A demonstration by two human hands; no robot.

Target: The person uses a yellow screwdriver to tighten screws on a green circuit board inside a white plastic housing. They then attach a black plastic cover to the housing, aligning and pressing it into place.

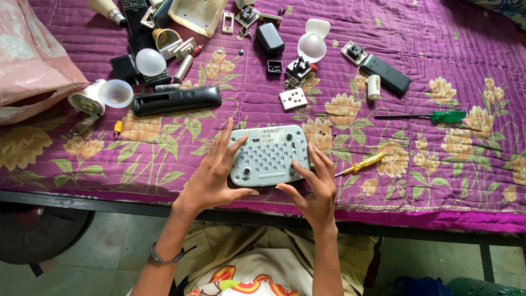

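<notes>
Left hand (pixel 211 178) and right hand (pixel 315 186), fingers spread, clasp the pale grey vented plastic router box (pixel 268 155) from nine and three o'clock, long axis crosswise on the purple floral quilt (pixel 438 71), yellow-handled screwdriver (pixel 360 164) just at three o'clock of the right hand

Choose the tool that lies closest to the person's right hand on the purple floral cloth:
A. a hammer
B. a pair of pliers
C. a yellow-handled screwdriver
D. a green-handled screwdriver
C: the yellow-handled screwdriver lies on the purple floral cloth just beside the right hand, which grips the white vented box together with the left hand; the green-handled screwdriver lies farther away, and no pliers or hammer show.
</notes>
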